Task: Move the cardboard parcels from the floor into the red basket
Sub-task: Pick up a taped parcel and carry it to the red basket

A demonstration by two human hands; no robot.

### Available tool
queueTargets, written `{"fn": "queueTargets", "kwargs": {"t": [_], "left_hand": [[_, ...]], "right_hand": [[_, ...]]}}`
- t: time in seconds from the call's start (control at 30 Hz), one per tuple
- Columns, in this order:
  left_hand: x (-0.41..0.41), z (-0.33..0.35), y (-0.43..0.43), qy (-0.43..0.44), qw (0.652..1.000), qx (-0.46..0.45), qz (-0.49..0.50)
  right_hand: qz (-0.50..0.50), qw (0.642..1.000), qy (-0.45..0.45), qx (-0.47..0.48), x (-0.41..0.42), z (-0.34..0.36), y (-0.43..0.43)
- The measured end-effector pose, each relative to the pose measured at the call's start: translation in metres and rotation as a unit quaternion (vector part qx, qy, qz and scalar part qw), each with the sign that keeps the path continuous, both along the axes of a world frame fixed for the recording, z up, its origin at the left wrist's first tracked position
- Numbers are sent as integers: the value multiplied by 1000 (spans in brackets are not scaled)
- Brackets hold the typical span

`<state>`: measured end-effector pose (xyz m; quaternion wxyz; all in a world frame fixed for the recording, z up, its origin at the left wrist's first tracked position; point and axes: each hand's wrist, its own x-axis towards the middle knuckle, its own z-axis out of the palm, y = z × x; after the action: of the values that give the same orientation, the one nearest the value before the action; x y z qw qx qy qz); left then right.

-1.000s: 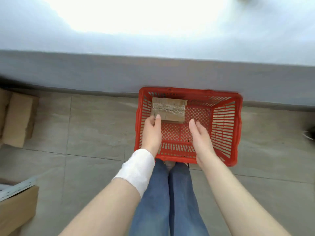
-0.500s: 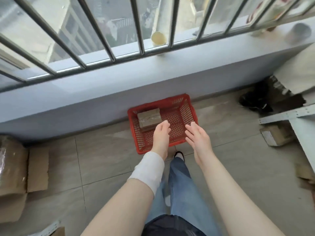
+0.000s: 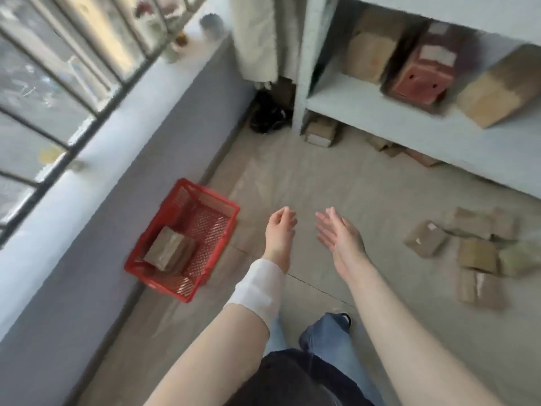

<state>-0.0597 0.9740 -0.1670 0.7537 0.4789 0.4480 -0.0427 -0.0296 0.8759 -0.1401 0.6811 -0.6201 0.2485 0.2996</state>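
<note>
Now both hands, left hand (image 3: 280, 230) and right hand (image 3: 339, 238), hang empty with loose fingers mid-frame, between the basket (image 3: 205, 273) lower left holding one parcel (image 3: 169, 249) and the pile (image 3: 474, 253) at right, apparently free for the next pickup.

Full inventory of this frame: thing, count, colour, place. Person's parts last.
red plastic mesh basket: 1, red, floor by the low wall, left
cardboard parcel in the basket: 1, brown, near end of the basket
loose cardboard parcels on the floor: about six, blur hides the exact count, brown, right
boxes on the grey shelf: 3, two brown, one reddish
small boxes under the shelf: several, brown
dark bundle: 1, black, corner
left hand: empty, white wrist wrap
right hand: open, empty
</note>
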Motion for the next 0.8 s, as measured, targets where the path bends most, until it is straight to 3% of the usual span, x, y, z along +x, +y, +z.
{"fn": "queueTargets", "kwargs": {"t": [0.23, 0.5, 0.8], "left_hand": [[35, 12, -220, -11, 984, -26, -177], [43, 14, -432, -6, 926, -25, -376], [91, 14, -614, -7, 885, -23, -464]], "right_hand": [[-187, 982, -1, -15, -7, 4, -231], [-371, 928, -7, -35, -37, -2, -438], [-460, 887, -14, -44, -19, -8, -609]]}}
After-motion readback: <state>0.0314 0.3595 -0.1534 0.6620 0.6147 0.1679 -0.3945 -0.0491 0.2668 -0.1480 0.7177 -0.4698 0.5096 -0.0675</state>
